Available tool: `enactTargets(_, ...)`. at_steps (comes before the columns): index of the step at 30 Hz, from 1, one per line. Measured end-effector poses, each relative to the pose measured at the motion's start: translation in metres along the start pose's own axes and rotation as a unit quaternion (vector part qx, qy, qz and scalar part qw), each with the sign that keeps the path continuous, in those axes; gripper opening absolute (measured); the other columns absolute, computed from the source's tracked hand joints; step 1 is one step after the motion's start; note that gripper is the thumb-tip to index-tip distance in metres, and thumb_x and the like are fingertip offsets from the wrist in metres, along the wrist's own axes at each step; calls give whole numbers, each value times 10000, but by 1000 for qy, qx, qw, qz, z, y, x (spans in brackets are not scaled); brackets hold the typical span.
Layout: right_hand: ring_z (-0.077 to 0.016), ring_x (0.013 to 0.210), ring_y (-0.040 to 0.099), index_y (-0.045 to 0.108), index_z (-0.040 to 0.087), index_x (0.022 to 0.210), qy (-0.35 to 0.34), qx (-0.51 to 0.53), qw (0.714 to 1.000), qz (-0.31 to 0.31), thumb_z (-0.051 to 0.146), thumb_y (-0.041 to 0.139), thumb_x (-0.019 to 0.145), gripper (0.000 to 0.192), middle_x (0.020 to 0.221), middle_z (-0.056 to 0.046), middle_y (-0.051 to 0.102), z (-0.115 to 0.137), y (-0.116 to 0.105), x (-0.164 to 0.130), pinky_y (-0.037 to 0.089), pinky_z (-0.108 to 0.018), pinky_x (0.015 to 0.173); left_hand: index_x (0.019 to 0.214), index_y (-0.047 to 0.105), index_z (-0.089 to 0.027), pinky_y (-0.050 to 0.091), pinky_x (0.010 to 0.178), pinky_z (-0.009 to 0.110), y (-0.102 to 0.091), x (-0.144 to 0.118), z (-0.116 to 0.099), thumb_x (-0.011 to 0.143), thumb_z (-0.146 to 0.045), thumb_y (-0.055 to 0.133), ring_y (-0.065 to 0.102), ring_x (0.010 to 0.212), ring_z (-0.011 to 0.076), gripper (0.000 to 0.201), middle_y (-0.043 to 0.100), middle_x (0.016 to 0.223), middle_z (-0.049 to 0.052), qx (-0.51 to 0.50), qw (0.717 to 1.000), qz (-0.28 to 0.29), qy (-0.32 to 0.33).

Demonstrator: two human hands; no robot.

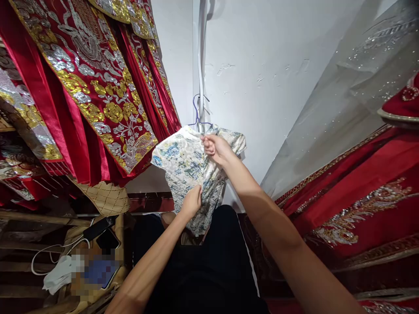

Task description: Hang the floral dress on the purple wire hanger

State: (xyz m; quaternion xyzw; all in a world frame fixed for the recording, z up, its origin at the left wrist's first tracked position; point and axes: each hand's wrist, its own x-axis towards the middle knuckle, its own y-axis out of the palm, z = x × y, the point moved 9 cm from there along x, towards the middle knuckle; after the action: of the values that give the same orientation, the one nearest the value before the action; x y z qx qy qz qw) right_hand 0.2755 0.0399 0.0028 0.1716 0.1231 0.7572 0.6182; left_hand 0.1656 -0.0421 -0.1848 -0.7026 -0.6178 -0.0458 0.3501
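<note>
- From my end of the feed, the floral top (pixel 183 163) hangs at the centre of the frame on a purple hanger (pixel 197 117), against a white wall (pixel 262 39).
- Its neckline points to the top of the frame and its hem to the bottom, so I read the long axis as close to vertical; one short sleeve angles out to the left, the other to the right.
- I see a pale, cream-white ground covered in blue, grey-green and faint yellow flowers, with a textured surface; a front edge runs down the middle, and the cloth creases toward the hem.
- My right hand (pixel 216 149) has its fingers curled on the cloth just below the neckline, pinching the front edge.
- My left hand (pixel 192 201) grips the same front edge lower down, thumb uppermost.
- Red garments with gold and silver embroidery (pixel 113 112) fill the upper left of my view.
- A red beaded garment (pixel 360 218) lies at the lower right, below sheer, sparkling fabric (pixel 366 69).
- At the lower left I make out a dark phone (pixel 108 241) near a white cable (pixel 33 264).
</note>
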Motion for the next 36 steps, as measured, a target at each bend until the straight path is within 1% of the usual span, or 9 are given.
enactTargets(6, -40, 367, 352, 627, 125, 836, -49, -31, 998, -4, 284, 604, 892, 170, 515, 44, 527, 3, 12, -12, 213, -167, 347, 812, 564, -234, 390, 633, 292, -23, 16, -24, 979, -352, 468, 497, 644, 197, 226, 544, 713, 32, 0, 1000, 23, 16)
enactTargets(12, -40, 379, 402, 641, 133, 770, -100, -125, 987, -9, 343, 586, 903, 254, 510, 16, 567, 10, 14, -32, 258, -149, 370, 1265, 582, -252, 443, 830, 326, -115, 104, -130, 1004, -355, 473, 593, 862, 207, 301, 643, 964, 50, 0, 981, -109, 162)
enactTargets(19, -63, 372, 381, 602, 169, 652, -101, -248, 963, -26, 298, 515, 924, 313, 451, 29, 537, -10, 5, -24, 275, -188, 417, 892, 619, -202, 435, 858, 324, -131, 143, -185, 968, -289, 535, 558, 885, 201, 143, 602, 895, 53, 87, 962, -117, 231)
enactTargets(22, -85, 384, 395, 567, 180, 581, -37, -268, 962, -37, 235, 508, 877, 307, 417, 27, 505, -58, -13, -27, 285, -210, 434, 916, 609, -193, 446, 898, 326, -180, 137, -160, 975, -291, 515, 564, 910, 185, 148, 604, 920, 51, 4, 953, -248, 174)
enactTargets(26, -95, 415, 388, 558, 190, 603, -16, -242, 969, -38, 253, 502, 833, 245, 442, 28, 496, -98, -21, -53, 278, -224, 444, 805, 559, -181, 491, 901, 361, -238, 125, -62, 955, -288, 499, 590, 849, 177, 193, 573, 822, 44, -256, 911, -322, -18)
enactTargets(29, -97, 449, 399, 552, 196, 644, -27, -197, 978, -60, 311, 487, 839, 235, 480, 30, 496, -112, -16, -84, 283, -226, 459, 743, 532, -198, 515, 907, 399, -219, 94, 2, 946, -266, 469, 623, 861, 193, 223, 587, 778, 61, -404, 864, -266, -142)
enactTargets(31, -98, 452, 395, 556, 198, 661, -27, -146, 985, -88, 356, 506, 839, 244, 485, 29, 499, -123, -14, -106, 275, -231, 461, 722, 528, -200, 526, 889, 359, -192, 51, 32, 939, -216, 457, 632, 832, 170, 229, 596, 750, 55, -477, 796, -315, -201)
enactTargets(34, -102, 445, 374, 562, 202, 680, -21, -86, 987, -133, 422, 525, 848, 279, 480, 31, 496, -139, -22, -132, 248, -246, 458, 747, 572, -180, 533, 855, 305, -126, -4, 48, 932, -197, 494, 655, 828, 143, 201, 649, 803, 51, -597, 697, -299, -261)
enactTargets(36, -109, 455, 378, 578, 201, 690, -20, -97, 984, -151, 427, 531, 853, 283, 487, 25, 503, -141, -34, -142, 245, -258, 466, 786, 623, -170, 528, 871, 283, -98, -26, 45, 901, -183, 560, 668, 855, 136, 132, 684, 853, 50, -600, 699, -277, -272)
